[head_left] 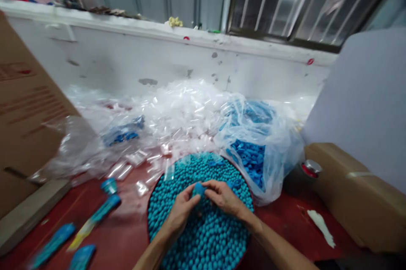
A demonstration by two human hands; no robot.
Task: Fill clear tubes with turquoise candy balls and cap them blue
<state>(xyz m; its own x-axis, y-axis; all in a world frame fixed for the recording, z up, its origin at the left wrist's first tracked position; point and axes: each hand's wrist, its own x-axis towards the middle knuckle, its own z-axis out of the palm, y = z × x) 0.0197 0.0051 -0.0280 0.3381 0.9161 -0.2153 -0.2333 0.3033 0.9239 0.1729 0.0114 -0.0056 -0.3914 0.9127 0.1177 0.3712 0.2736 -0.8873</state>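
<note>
A round tub (148, 215) full of small teal balls (209, 240) stands at the front centre. Over the balls, my left hand (183, 207) pinches a small blue piece (198, 189) between thumb and fingers. From the other side, my right hand (223, 196) has its thumb and fingertips closed at the same blue piece. The piece's exact shape is blurred. Another blue piece (234, 184) lies on the balls just beyond my right hand.
Clear plastic pieces (187, 109) are heaped behind the tub. A plastic bag (275, 151) of blue parts (249, 156) stands behind right. Filled blue-topped tubes (55, 242) lie left. Cardboard boxes (28, 105) flank the red table (117, 236); a metal-lidded jar (312, 168) is right.
</note>
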